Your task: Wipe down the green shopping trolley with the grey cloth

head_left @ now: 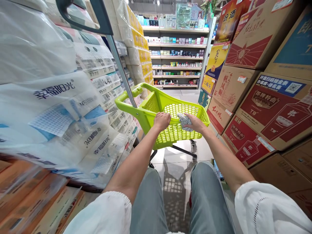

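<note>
In front of my knees stands a small lime-green shopping cart (168,138) with a perforated plastic basket on a dark wheeled frame. My left hand (162,121) is closed over the near rim of the basket. Against the basket's near side, to the right, my right hand (193,123) presses a crumpled grey-and-white striped cloth (184,122). The fingers curl around the cloth, partly hiding it. A metal pole with a dark grey handle (104,19) rises at the cart's left end.
Wrapped packs of tissue paper (56,97) are stacked high along the left. Liquor cartons (275,107) are piled along the right. Shelves (177,60) with small boxed goods and bottles stand at the aisle's far end. Pale tiles (165,159) cover the floor.
</note>
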`<state>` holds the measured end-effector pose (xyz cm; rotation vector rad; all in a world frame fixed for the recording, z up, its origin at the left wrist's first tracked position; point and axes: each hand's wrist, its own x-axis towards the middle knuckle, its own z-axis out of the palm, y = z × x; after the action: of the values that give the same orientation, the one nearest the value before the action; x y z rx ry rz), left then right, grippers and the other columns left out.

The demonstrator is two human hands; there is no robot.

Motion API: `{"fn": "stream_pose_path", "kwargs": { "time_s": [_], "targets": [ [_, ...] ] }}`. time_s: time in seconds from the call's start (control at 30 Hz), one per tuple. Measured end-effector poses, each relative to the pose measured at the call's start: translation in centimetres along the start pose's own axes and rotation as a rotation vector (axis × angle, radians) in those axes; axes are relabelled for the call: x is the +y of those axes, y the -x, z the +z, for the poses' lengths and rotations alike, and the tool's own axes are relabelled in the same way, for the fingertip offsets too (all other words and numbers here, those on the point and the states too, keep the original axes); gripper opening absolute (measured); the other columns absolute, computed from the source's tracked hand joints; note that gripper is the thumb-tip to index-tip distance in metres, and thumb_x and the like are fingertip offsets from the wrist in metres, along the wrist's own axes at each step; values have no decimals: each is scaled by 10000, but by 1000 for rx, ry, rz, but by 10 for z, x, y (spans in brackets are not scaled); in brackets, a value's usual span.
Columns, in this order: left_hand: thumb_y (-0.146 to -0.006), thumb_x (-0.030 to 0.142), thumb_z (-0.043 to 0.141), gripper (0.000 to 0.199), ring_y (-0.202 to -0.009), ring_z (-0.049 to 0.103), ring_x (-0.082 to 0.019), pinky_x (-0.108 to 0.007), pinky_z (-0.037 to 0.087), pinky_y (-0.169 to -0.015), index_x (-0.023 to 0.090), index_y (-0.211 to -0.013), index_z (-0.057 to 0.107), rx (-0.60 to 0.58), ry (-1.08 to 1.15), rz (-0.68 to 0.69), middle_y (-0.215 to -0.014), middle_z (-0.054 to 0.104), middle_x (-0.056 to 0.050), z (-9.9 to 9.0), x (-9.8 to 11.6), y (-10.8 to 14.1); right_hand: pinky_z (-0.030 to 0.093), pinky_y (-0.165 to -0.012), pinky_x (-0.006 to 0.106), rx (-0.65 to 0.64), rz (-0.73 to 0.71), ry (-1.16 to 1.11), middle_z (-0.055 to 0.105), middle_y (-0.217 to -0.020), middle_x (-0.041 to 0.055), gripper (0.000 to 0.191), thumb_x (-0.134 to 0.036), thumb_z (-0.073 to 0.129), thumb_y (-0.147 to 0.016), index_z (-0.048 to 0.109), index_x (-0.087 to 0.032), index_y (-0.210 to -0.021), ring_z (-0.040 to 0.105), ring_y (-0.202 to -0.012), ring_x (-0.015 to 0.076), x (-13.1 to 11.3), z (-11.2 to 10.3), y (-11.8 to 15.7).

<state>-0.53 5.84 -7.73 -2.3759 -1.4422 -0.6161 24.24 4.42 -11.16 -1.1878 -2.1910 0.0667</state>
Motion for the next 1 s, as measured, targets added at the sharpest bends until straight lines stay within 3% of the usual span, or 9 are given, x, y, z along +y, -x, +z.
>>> {"fn": "stream_pose_path", "kwargs": {
  "time_s": [0.17,0.27,0.37,0.53,0.73,0.83,1.0],
  "targets": [
    [-930,295,333,345,-920,595,-226,-400,326,-965,191,-816,642,34,-36,47,-896,685,-100,11,22,-10,438,-943,373,271,87,-44,618,-1143,76,441,-454,561,-857,539,-214,-1227,562,-1065,225,-20,24,-11],
    [-916,277,354,304,-888,598,-241,-396,373,-875,177,-833,628,0,21,-43,-889,680,-108,27,39,-15,459,-898,343,380,193,-32,580,-1172,88,393,-427,508,-885,545,-232,-1223,569,-1032,213,-34,37,-18],
    [-918,267,356,278,-924,583,-249,-395,366,-872,182,-843,609,10,47,-73,-910,672,-110,40,42,-16,453,-908,351,351,222,33,522,-1265,96,367,-362,516,-873,554,-241,-1217,543,-1082,229,-37,45,-25],
    [-966,319,271,340,-949,559,-229,-384,348,-886,219,-867,580,36,69,-21,-929,664,-76,41,30,-15,414,-963,357,201,86,60,593,-1176,80,365,-252,481,-871,542,-218,-1228,523,-1088,224,-13,36,-21],
    [-972,314,248,364,-924,547,-228,-386,337,-884,225,-843,576,37,69,-29,-908,661,-75,42,31,-18,396,-965,380,302,221,137,580,-1174,93,363,-277,475,-872,562,-209,-1218,503,-1088,240,27,19,16],
    [-968,306,253,355,-919,543,-234,-392,332,-891,220,-844,575,52,77,-39,-897,658,-79,46,38,-20,383,-962,395,332,281,189,581,-1159,99,352,-291,474,-877,580,-209,-1202,491,-1075,250,19,25,14],
    [-936,266,330,269,-966,535,-248,-393,327,-906,208,-887,588,48,55,-35,-956,651,-98,48,45,-19,360,-972,383,293,231,202,573,-1181,94,345,-297,489,-882,578,-232,-1210,473,-1076,253,-24,47,-18]
  ]
}}
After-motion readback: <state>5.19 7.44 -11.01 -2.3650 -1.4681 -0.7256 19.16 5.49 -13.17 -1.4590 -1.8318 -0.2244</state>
